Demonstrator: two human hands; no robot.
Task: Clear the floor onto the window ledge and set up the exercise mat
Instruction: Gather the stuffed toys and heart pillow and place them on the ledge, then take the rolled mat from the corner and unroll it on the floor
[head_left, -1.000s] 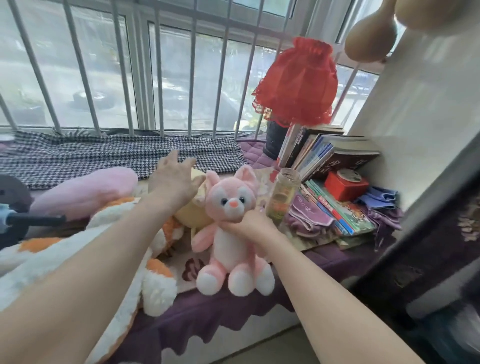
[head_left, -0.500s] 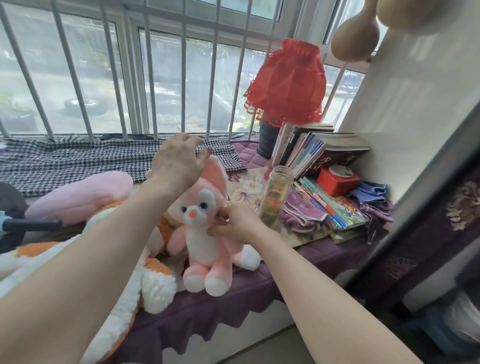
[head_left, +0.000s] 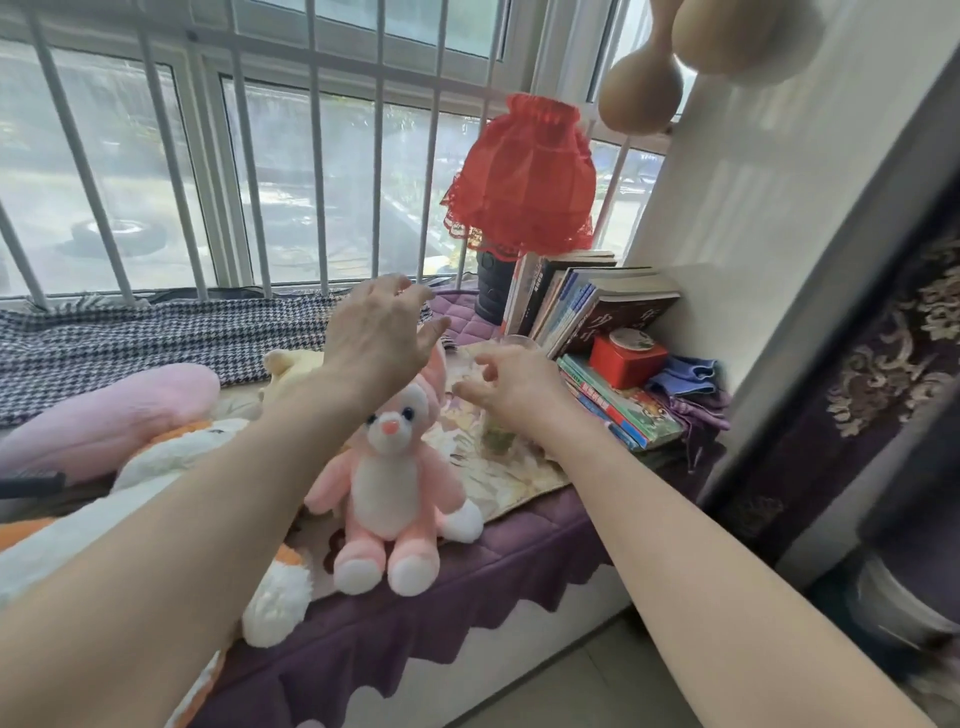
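Observation:
A pink and white plush rabbit (head_left: 390, 483) sits upright on the purple cover of the window ledge (head_left: 519, 545), near its front edge. My left hand (head_left: 379, 338) hovers above and behind the rabbit's head, fingers spread, holding nothing. My right hand (head_left: 511, 384) is to the rabbit's right, fingers apart and off the toy, in front of a glass jar (head_left: 498, 436) that it partly hides. No exercise mat is in view.
A large white and orange plush (head_left: 171, 457), a pink cushion (head_left: 109, 410) and a yellow plush (head_left: 291, 369) fill the ledge's left. Books (head_left: 582, 306), a red tin (head_left: 626, 358), a red lamp (head_left: 524, 176) and cloths crowd the right corner. Window bars (head_left: 322, 156) stand behind.
My right hand has let go of the pink rabbit, which now sits on the ledge by itself. Both hands have lifted away from it, the left one up and to the right.

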